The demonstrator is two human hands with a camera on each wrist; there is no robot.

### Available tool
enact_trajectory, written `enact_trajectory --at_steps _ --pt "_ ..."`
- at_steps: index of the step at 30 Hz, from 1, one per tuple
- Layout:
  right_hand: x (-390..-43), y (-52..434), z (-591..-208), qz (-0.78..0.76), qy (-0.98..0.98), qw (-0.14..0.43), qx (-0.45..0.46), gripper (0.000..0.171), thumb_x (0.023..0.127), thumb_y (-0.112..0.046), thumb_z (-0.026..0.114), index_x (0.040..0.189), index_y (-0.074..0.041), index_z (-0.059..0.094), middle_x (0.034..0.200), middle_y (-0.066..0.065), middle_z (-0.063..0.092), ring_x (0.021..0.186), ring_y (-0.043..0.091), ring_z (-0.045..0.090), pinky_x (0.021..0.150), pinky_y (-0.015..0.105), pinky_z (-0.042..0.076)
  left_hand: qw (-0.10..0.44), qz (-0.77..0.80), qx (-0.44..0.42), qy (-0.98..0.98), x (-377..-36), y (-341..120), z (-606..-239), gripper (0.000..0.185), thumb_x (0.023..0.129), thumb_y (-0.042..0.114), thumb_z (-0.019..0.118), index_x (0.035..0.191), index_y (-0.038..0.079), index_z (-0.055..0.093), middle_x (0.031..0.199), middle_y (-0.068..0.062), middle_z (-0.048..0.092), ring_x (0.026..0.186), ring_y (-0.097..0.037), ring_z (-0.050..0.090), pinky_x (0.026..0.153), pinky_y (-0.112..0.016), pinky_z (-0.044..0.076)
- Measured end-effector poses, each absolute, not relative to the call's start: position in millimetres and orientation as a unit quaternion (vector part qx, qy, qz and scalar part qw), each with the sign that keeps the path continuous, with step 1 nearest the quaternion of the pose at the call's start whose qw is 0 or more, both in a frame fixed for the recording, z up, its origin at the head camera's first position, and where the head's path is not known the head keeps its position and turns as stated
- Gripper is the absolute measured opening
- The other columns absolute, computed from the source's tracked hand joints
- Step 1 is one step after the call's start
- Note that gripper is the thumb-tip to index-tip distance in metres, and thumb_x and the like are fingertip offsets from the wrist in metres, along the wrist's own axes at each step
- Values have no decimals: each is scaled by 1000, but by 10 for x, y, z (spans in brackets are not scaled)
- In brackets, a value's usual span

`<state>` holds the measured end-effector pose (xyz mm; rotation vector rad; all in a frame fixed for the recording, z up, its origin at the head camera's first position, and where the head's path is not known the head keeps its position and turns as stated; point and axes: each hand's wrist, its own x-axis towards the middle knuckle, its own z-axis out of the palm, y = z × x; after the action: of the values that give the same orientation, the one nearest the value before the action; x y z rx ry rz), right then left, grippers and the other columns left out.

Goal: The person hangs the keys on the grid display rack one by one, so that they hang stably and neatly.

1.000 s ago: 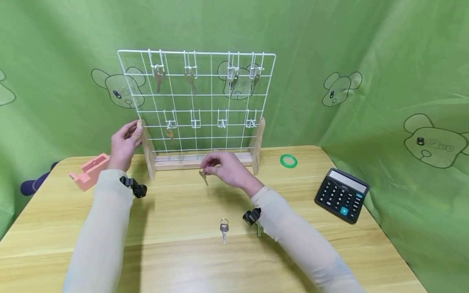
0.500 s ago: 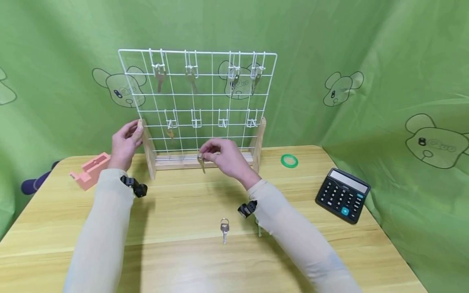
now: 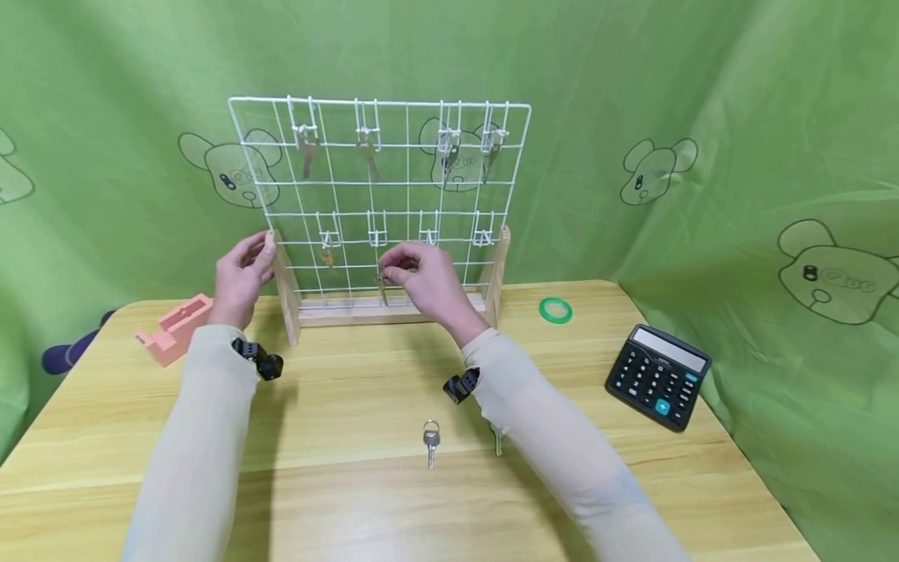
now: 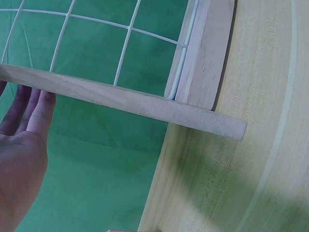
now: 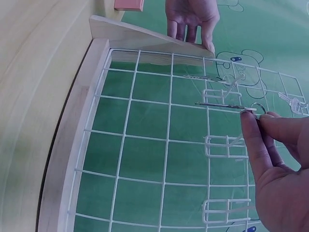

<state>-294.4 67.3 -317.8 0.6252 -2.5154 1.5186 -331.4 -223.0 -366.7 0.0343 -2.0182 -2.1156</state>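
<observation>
The wire grid rack [image 3: 379,203] is steadied at its wooden side post [image 3: 283,285] by the left hand [image 3: 242,277], fingers straight. A key [image 3: 382,289] is pinched in the right hand [image 3: 424,281] grip, just below an empty hook [image 3: 376,234]. If the ring is misaligned, the key could be dropped onto the surface [image 3: 351,406].

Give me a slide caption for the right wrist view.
Right hand pinches a brass key before the white wire grid rack.

Right hand [image 3: 427,277], pinching a key [image 3: 382,287], has risen from the table [image 3: 351,406] to just below the wire rack's [image 3: 379,203] second lower hook [image 3: 376,234].
</observation>
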Motion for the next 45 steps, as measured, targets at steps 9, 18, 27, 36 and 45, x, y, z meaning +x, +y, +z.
enact_trajectory --at_steps 9,18,27,36,45 --pt "-3038 631 -3166 533 -820 91 189 12 90 -2 69 100 -9 72 94 -2 67 88 14 62 79 24 56 110 -722 10 -683 -3307 -2222 -3668 54 97 26 62 146 8 45 144 -18 43 128 -29 46 101 -25 48" --pt "-3117 536 -3141 539 -814 122 178 13 91 -3 69 101 -9 71 95 -4 65 89 12 60 83 21 54 108 -728 10 -677 -3315 -2236 -3665 55 96 27 63 146 9 45 144 -18 43 127 -27 47 100 -25 49" --pt "-3209 481 -3176 542 -814 129 163 13 90 0 68 101 -7 70 95 -2 63 89 13 59 80 19 54 109 -728 12 -676 -3318 -2247 -3671 55 96 28 63 145 10 46 144 -17 43 126 -27 47 100 -24 49" --pt "-3185 499 -3233 488 -840 160 176 16 90 1 68 104 -6 68 96 -1 62 91 13 57 82 17 52 111 -726 11 -679 -3320 -2227 -3672 55 97 28 62 145 9 46 143 -17 44 127 -27 47 102 -26 48" --pt "-3056 550 -3277 456 -859 147 182 18 91 -1 68 108 -3 68 99 1 63 92 14 58 82 18 53 108 -725 9 -680 -3318 -2239 -3674 55 96 28 63 145 9 46 142 -17 44 126 -28 47 101 -25 49"
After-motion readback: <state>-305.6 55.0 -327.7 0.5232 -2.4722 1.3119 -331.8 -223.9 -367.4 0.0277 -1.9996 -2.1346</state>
